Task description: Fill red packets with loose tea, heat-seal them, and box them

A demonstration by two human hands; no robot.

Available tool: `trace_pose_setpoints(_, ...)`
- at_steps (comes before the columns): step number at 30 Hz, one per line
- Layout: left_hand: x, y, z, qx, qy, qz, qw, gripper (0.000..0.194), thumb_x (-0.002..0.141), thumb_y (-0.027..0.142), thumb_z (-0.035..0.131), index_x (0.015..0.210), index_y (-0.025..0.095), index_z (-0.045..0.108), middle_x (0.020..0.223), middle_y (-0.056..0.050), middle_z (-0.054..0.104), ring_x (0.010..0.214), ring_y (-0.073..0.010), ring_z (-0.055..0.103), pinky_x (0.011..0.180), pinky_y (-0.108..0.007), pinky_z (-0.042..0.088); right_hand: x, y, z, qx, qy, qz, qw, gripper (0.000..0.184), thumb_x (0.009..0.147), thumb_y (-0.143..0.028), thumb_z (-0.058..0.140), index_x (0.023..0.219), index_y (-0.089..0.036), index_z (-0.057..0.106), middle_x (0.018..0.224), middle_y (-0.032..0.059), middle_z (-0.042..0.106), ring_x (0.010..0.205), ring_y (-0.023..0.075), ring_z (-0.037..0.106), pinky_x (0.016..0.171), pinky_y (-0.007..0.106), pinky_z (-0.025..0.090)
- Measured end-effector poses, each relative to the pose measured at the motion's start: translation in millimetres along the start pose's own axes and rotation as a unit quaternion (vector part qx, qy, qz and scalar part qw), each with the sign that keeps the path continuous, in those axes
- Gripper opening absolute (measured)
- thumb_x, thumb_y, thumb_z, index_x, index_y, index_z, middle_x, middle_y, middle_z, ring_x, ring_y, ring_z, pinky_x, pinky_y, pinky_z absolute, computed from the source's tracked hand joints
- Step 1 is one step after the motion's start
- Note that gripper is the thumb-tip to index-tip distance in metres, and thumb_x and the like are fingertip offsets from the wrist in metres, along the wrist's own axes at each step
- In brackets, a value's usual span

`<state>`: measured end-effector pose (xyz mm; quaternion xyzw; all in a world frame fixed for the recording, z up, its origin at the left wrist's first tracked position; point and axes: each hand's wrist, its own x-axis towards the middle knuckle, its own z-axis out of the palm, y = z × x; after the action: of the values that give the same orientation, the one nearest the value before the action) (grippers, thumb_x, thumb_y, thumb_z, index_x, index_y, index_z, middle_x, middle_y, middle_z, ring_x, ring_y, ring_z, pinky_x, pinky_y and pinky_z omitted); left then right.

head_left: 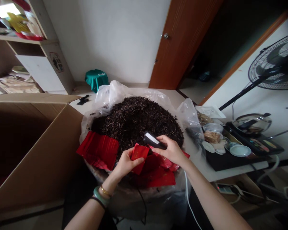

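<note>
A big heap of dark dried tea leaves [144,115] fills a container lined with a clear plastic bag [115,92]. Over the near edge of the heap, my left hand [128,164] pinches a small red packet [140,155] between thumb and fingers. My right hand [169,150] grips a small black device with a white strip on top [153,140], close to the packet's upper right corner. A row of red packets [100,151] lies on the left of the heap. More red packets [158,179] lie loose beneath my hands.
An open cardboard box [45,153] stands at left. On the right, a table holds small dishes [240,150], bags and a glass kettle [252,123]. A black fan [273,64] stands behind it. A white cord [188,198] hangs beside my right forearm.
</note>
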<state>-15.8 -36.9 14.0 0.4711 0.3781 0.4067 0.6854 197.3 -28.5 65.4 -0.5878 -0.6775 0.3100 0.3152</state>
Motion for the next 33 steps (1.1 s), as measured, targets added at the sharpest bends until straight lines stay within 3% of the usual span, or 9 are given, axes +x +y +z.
trace_pose_setpoints(7,2,-1,1.4,0.002,0.014,-0.002,1.0,0.054,0.056,0.044,0.083,0.096,0.011,0.069,0.078,-0.005,0.072,0.067,-0.0175,0.064,0.065,-0.027,0.05,4,40,11,-0.212,0.027,0.016,0.977,0.04,0.069,-0.032,0.077,0.102,-0.019,0.058,0.095,0.0086,0.07,0.092,0.0269,0.066,0.079,0.036,0.049)
trace_pose_setpoints(13,3,-3,1.0,0.008,0.021,-0.001,1.0,0.055,0.057,0.044,0.083,0.098,0.011,0.068,0.078,-0.005,0.071,0.067,-0.0179,0.064,0.065,-0.027,0.05,8,50,19,-0.259,0.034,-0.04,0.965,0.039,0.071,-0.028,0.076,0.106,-0.018,0.062,0.102,0.0122,0.068,0.097,0.0303,0.061,0.087,0.044,0.046)
trace_pose_setpoints(15,3,-4,0.7,0.01,0.023,0.001,1.0,0.055,0.057,0.044,0.082,0.099,0.011,0.068,0.08,-0.006,0.071,0.068,-0.0181,0.064,0.065,-0.027,0.05,7,43,19,-0.221,0.059,-0.06,0.972,0.034,0.074,-0.031,0.072,0.105,-0.018,0.063,0.104,0.0129,0.067,0.098,0.0302,0.061,0.088,0.045,0.046)
trace_pose_setpoints(18,3,-4,1.0,0.02,0.019,0.005,1.0,0.055,0.058,0.044,0.082,0.099,0.011,0.068,0.081,-0.006,0.071,0.068,-0.0174,0.063,0.066,-0.027,0.05,-2,21,23,-0.056,0.074,-0.074,0.993,0.03,0.085,-0.038,0.059,0.108,-0.019,0.062,0.101,0.0107,0.068,0.09,0.0239,0.063,0.082,0.039,0.05)
trace_pose_setpoints(22,1,-4,2.4,0.044,0.019,0.022,0.999,0.052,0.06,0.046,0.08,0.096,0.01,0.068,0.08,-0.005,0.07,0.064,-0.0148,0.06,0.062,-0.024,0.047,-16,-13,41,0.109,0.001,-0.053,0.993,0.036,0.082,-0.044,0.06,0.108,-0.02,0.062,0.098,0.0076,0.069,0.082,0.0204,0.066,0.07,0.032,0.053)
trace_pose_setpoints(27,-3,0,5.4,0.051,0.025,0.027,0.998,0.049,0.061,0.046,0.079,0.092,0.011,0.066,0.076,-0.003,0.067,0.06,-0.0123,0.056,0.057,-0.021,0.044,-16,-22,58,0.117,0.033,-0.013,0.992,0.025,0.077,-0.045,0.062,0.076,-0.021,0.062,0.072,0.0019,0.068,0.067,0.0186,0.063,0.063,0.03,0.053)
trace_pose_setpoints(33,-5,9,4.1,0.021,0.106,0.107,0.988,0.036,0.072,0.048,0.07,0.086,0.016,0.063,0.081,-0.003,0.066,0.073,-0.0149,0.06,0.065,-0.023,0.047,-14,-20,55,0.133,-0.024,0.034,0.99,0.028,0.075,-0.048,0.064,0.075,-0.02,0.063,0.06,-0.0007,0.062,0.051,0.015,0.057,0.049,0.026,0.047)
